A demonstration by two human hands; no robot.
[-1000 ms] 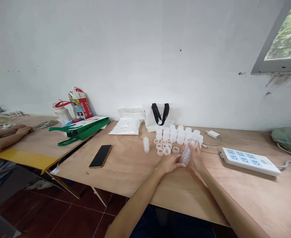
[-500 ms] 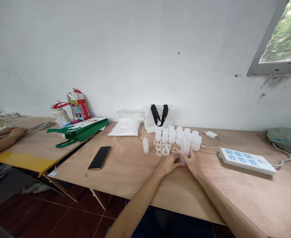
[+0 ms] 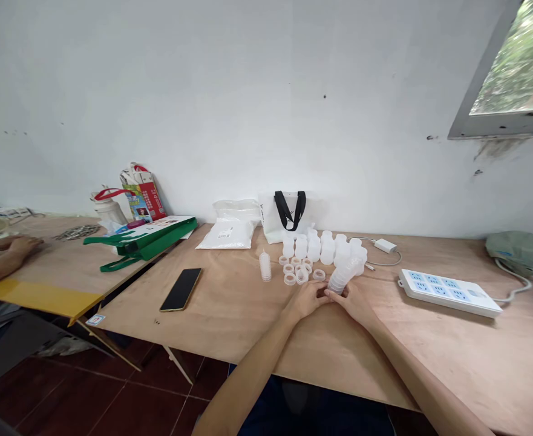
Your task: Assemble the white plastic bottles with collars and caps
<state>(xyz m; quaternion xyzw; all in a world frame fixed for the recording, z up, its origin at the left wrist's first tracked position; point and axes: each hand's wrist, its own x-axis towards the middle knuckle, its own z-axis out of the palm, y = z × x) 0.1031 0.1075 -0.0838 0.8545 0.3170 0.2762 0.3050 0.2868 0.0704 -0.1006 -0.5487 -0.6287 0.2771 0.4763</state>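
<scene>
A tall stack of clear plastic cups or lids (image 3: 345, 274) leans over to the right, its lower end between my hands. My left hand (image 3: 312, 298) is closed at the left of the stack's base. On the other side, my right hand (image 3: 348, 301) has its thumb and fingers closed round the same base. Just behind the stack stand several white translucent bottles (image 3: 326, 248). Several white plastic rings (image 3: 301, 276) lie left of the stack, one close to my left fingers. Farther left, a small ribbed stack of clear pieces (image 3: 265, 267) stands upright.
A black phone (image 3: 181, 289) lies on the wooden table (image 3: 230, 303). A white power strip (image 3: 450, 293) is at right. White packages (image 3: 230, 233) and a black-handled bag (image 3: 270, 224) stand by the wall. A green bag (image 3: 157, 239) and another person's arm (image 3: 7, 254) are at left.
The clear stack has gone from upright to tilted right. My hands have stayed at its base, with my fingers shifted slightly lower. The view has moved a little.
</scene>
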